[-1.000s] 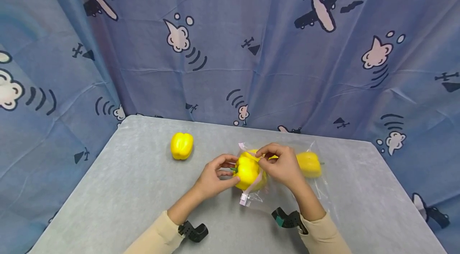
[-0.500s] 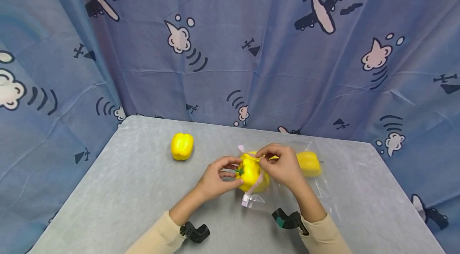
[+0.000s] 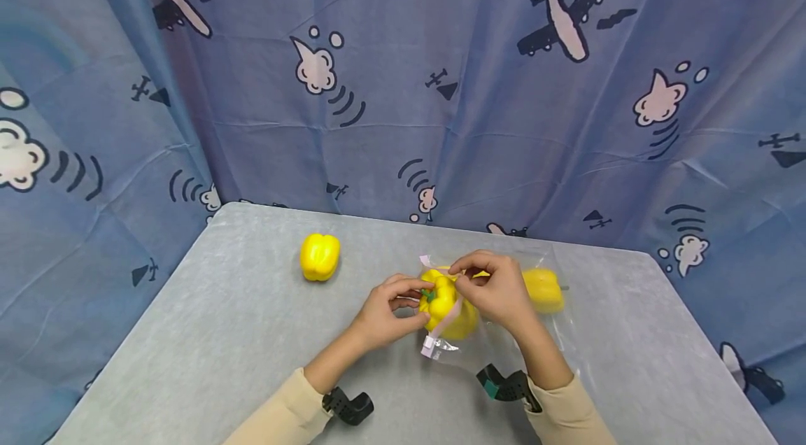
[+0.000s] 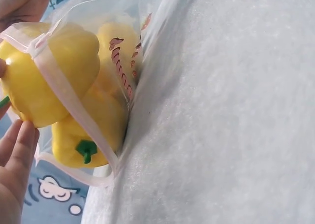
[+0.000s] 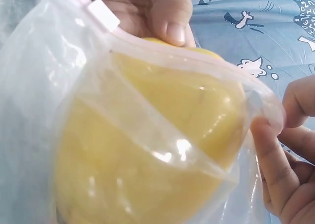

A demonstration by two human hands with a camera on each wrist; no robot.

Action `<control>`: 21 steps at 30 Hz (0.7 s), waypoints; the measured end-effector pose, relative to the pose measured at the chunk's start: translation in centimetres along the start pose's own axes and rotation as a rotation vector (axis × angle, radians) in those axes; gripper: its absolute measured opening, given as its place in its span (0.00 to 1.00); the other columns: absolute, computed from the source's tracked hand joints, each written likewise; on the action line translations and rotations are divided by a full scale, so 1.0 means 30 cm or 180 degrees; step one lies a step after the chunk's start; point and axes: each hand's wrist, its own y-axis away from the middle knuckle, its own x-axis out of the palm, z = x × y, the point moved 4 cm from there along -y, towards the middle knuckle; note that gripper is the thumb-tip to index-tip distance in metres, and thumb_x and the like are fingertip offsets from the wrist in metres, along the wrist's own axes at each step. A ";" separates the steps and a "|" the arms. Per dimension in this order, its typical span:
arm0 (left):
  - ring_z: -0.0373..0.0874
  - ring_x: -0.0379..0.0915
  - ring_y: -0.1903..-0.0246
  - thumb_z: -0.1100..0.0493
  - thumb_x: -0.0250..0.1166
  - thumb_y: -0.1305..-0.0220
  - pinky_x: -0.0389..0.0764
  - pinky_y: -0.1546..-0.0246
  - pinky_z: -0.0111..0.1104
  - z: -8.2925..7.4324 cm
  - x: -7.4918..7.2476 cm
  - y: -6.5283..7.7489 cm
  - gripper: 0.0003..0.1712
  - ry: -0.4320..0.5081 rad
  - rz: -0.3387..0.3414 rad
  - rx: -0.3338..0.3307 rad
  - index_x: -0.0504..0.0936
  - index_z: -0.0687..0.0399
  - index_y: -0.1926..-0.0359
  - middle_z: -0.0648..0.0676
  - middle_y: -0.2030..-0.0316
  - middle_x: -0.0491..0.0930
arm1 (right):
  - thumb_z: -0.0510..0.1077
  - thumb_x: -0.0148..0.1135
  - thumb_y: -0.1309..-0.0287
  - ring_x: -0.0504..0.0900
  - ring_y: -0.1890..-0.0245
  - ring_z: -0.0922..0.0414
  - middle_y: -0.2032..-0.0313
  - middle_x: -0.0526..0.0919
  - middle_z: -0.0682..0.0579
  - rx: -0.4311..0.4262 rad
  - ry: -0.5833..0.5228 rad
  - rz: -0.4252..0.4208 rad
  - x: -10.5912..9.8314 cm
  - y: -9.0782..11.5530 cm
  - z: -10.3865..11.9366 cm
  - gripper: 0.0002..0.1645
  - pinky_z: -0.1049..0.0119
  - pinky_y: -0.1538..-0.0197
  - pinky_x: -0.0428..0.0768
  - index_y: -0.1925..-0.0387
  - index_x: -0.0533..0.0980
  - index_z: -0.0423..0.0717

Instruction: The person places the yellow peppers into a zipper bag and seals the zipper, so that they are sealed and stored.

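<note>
My left hand grips a yellow bell pepper from its green-stemmed end. Most of this pepper lies inside the mouth of a clear slider bag, its stem end sticking out to the left. Between thumb and fingers, my right hand pinches the bag's pinkish rim on the far side. A white slider sits on the near end of that rim. Deeper in the bag is a yellow pepper on the right. The left wrist view shows another bagged pepper with a green stem.
A loose yellow pepper stands on the grey-white table, toward the back left. Behind the table hangs a blue curtain printed with planes and clouds. Black wrist devices sit below both hands.
My left hand has moved slightly right, pushing the pepper farther into the bag. The right hand keeps its pinch on the rim, nearly still. The loose pepper has not moved.
</note>
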 end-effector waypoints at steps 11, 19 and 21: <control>0.59 0.76 0.50 0.69 0.71 0.49 0.81 0.49 0.35 0.057 0.017 -0.003 0.29 0.0333 0.0160 -0.0189 0.75 0.67 0.43 0.66 0.46 0.73 | 0.30 0.63 0.53 0.77 0.73 0.60 0.69 0.86 0.49 -0.0004 -0.0065 0.0036 0.001 -0.001 0.009 0.10 0.72 0.69 0.80 0.72 0.85 0.45; 0.55 0.77 0.51 0.71 0.70 0.47 0.81 0.52 0.30 0.097 0.046 -0.015 0.29 0.0595 0.0314 -0.0471 0.75 0.70 0.42 0.69 0.45 0.73 | 0.30 0.63 0.53 0.77 0.74 0.60 0.70 0.86 0.49 0.0030 -0.0050 0.0045 -0.003 -0.001 0.008 0.10 0.73 0.70 0.80 0.72 0.85 0.45; 0.55 0.77 0.51 0.72 0.69 0.47 0.81 0.53 0.29 0.103 0.050 -0.015 0.29 0.0644 0.0357 -0.0496 0.74 0.71 0.42 0.70 0.44 0.73 | 0.30 0.63 0.53 0.77 0.75 0.60 0.70 0.86 0.49 0.0055 -0.0040 0.0048 -0.005 -0.001 0.007 0.10 0.72 0.70 0.80 0.72 0.85 0.45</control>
